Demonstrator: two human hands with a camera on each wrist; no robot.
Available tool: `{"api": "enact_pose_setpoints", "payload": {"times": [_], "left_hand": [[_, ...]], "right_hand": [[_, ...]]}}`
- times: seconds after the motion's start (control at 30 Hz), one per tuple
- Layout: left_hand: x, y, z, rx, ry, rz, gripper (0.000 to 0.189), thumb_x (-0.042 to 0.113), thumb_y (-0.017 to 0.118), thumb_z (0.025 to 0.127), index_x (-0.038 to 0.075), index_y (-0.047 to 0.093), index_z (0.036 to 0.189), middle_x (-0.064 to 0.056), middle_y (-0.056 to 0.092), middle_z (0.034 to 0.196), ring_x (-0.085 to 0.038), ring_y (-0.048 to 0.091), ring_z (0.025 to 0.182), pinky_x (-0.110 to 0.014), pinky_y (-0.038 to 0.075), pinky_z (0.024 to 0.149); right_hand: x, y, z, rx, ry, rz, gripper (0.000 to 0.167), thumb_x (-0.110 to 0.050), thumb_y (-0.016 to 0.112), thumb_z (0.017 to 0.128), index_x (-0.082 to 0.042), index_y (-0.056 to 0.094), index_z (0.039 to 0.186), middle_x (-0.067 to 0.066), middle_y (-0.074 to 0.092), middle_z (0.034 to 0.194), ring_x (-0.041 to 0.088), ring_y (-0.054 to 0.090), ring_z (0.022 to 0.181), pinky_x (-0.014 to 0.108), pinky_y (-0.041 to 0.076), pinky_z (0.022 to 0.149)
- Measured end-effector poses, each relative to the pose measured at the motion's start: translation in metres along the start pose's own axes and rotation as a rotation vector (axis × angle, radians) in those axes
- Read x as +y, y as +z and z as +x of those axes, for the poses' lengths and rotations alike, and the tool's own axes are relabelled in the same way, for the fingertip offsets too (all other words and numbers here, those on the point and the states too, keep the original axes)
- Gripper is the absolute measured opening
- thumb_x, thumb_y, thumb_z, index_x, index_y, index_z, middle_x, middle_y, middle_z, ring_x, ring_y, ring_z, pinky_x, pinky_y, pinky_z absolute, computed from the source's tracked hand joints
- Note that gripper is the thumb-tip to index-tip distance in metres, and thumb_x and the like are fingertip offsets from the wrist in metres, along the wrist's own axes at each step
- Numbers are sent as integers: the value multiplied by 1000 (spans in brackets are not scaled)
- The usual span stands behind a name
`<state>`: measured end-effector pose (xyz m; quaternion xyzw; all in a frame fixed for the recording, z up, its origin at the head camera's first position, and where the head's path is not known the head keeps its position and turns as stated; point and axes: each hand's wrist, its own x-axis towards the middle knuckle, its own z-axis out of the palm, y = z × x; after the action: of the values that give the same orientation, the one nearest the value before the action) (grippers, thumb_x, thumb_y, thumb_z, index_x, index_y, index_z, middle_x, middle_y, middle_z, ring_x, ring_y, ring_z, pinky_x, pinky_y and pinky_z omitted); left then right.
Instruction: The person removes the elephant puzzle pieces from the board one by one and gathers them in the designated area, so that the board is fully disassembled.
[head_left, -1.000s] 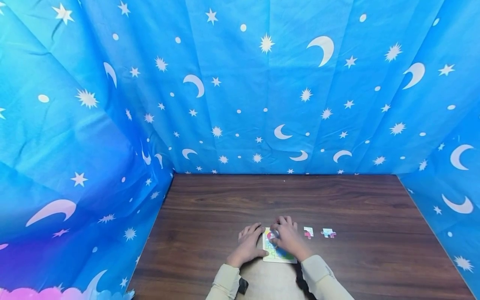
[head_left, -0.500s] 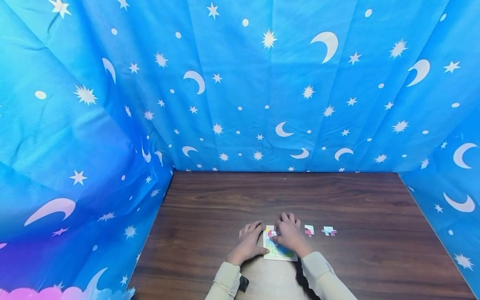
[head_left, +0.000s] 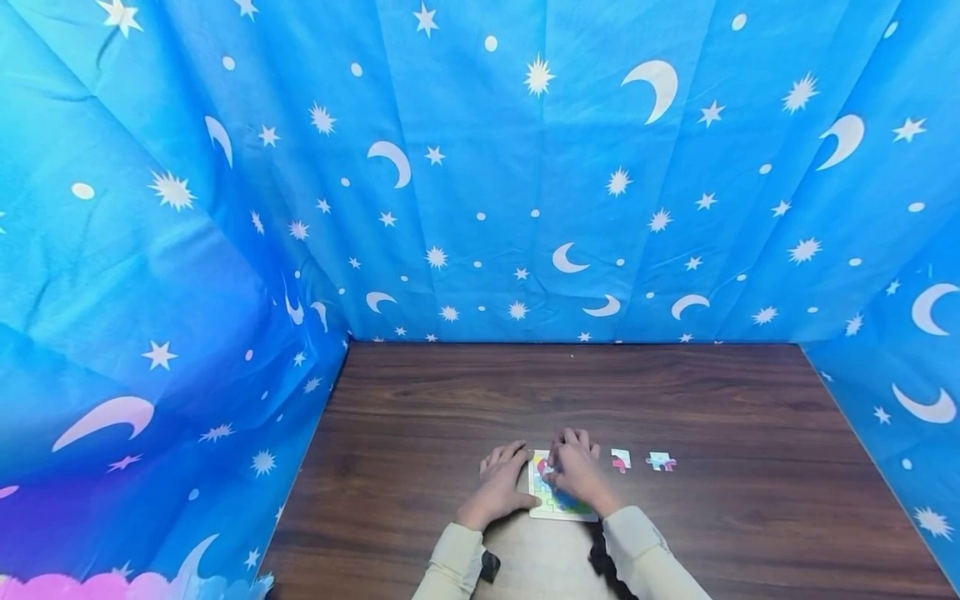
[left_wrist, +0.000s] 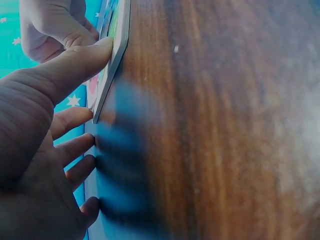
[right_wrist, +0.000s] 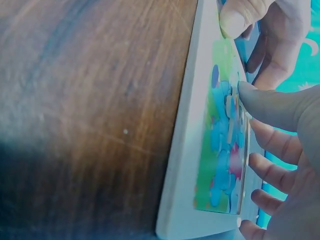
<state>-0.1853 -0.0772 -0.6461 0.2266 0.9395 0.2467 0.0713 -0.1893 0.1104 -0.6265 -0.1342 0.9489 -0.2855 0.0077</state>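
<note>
A small jigsaw puzzle in a pale tray (head_left: 562, 516) lies at the near middle of the table. My left hand (head_left: 497, 486) spans its left side. The thumb (left_wrist: 82, 62) presses on the tray's near corner, and the index fingertip touches the far corner. Over the puzzle's right part, my right hand (head_left: 581, 473) touches the pieces with its thumb (right_wrist: 272, 107). Its other fingers are spread and lightly bent along the far side. No piece shows between them, and that hand hides part of the picture. Two loose jigsaw pieces, one nearer (head_left: 620, 461) and one farther (head_left: 661, 462), lie to the right.
Dark wood-grain table (head_left: 420, 400) surrounds the puzzle. A blue curtain (head_left: 480, 183) with moons and stars hangs behind and at both sides. Black straps (head_left: 607, 567) show near the pale sleeves (head_left: 651, 554).
Over the puzzle, my right hand has shifted slightly and now rests nearly still. The left hand keeps its place at the tray's left side. The loose pieces still lie apart, and the view has tilted a little.
</note>
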Motion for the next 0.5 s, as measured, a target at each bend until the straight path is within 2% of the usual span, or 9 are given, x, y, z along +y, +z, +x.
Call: {"api": "enact_pose_setpoints", "payload": {"times": [0.27,0.5], "left_hand": [[2,-1,1,-3,1,-5,74,37,87,76,12,58,139,-10,46,152,-33,43,133,-55,35,104],[4,0,-1,-5,-1,-3,68,37,87,76,16,60,135,-10,47,151,-32,43,133,-55,35,104]], "right_hand": [[5,1,-1,68,-33,57,31,-11,88,71,-16,58,70,9,57,104,40,44,110,63,32,84],[9,5,-2,104,-29,118,24,-8,83,73,-16,61,71,9,61,101,40,47,108,64,32,84]]}}
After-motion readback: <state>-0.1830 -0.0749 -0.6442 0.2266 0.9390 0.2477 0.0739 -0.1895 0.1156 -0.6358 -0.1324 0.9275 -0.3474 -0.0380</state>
